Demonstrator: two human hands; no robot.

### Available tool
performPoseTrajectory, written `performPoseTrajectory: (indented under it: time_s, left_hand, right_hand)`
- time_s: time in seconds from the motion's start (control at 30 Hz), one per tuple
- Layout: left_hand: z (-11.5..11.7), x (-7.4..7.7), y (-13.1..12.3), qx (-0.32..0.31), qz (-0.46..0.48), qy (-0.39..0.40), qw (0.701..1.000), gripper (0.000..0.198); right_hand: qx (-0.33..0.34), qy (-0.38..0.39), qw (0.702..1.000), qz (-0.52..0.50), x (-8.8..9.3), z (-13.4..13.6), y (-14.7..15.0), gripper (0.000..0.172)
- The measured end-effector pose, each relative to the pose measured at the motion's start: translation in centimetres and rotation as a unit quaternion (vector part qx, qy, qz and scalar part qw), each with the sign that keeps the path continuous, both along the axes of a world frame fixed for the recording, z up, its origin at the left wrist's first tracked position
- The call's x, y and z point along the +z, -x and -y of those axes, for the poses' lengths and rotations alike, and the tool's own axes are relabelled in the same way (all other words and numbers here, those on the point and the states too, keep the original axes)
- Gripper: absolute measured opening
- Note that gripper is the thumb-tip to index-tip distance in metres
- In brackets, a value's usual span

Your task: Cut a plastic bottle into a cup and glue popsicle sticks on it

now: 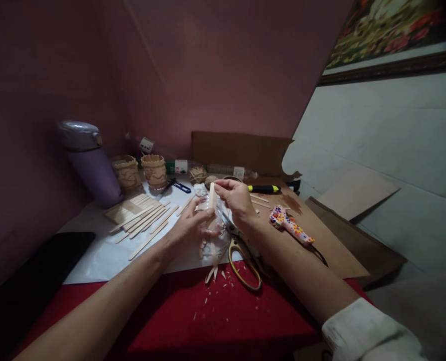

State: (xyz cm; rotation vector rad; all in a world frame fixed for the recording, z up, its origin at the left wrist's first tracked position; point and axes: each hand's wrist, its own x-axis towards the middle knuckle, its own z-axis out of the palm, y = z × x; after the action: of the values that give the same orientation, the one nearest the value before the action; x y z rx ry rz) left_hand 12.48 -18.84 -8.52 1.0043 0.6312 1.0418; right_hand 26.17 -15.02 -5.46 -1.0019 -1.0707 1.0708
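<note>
In front of me a pale wooden craft stick (212,195) stands nearly upright against a clear plastic piece (220,206), possibly a cut bottle. My left hand (197,220) is closed around the plastic, its thumb across the lower part of the stick. The fingers of my right hand (236,199) pinch the stick's upper end. Gold-handled scissors (245,263) lie just below my right hand, blades partly hidden. Small wood chips (215,273) are scattered at the table's near edge.
Craft sticks (138,215) lie left on white paper. Behind them stand two wooden cups (154,172) and a leaning purple tumbler (93,165). A flowered glue gun (290,224) and yellow-black cutter (264,189) lie right on cardboard (331,255). Twine (198,174) and bottles line the back.
</note>
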Motion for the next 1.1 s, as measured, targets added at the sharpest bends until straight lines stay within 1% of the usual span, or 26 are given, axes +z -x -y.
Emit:
performPoseTrajectory:
  time_s: [0.2,0.4,0.63,0.8,0.97,1.1]
  left_hand:
    - [0.11,0.39,-0.05,-0.004,0.009,0.006,1.000,0.057]
    - [0.04,0.22,0.05,-0.007,0.004,0.010,1.000,0.057]
    - [0.00,0.12,0.01,-0.012,0.018,-0.004,1.000,0.055]
    - [0.00,0.13,-0.06,-0.012,0.015,0.002,1.000,0.059]
    - [0.07,0.25,-0.12,0.007,-0.003,0.001,1.000,0.063]
    - [0.24,0.57,-0.28,0.023,-0.005,0.018,1.000,0.066]
  right_hand:
    - [0.008,0.012,1.000,-0.024,-0.05,-0.02,0.07,0.019]
    - [0.004,0.019,0.999,-0.031,-0.21,-0.23,0.07,0.021]
    - [0.000,-0.015,1.000,-0.023,-0.09,-0.05,0.10,0.022]
    - [-0.010,-0.007,1.000,-0.011,-0.15,-0.07,0.17,0.021]
    - [-0.016,-0.007,1.000,-0.002,-0.47,-0.26,0.24,0.016]
    - [-0.019,-0.010,1.000,0.003,-0.61,-0.31,0.32,0.012]
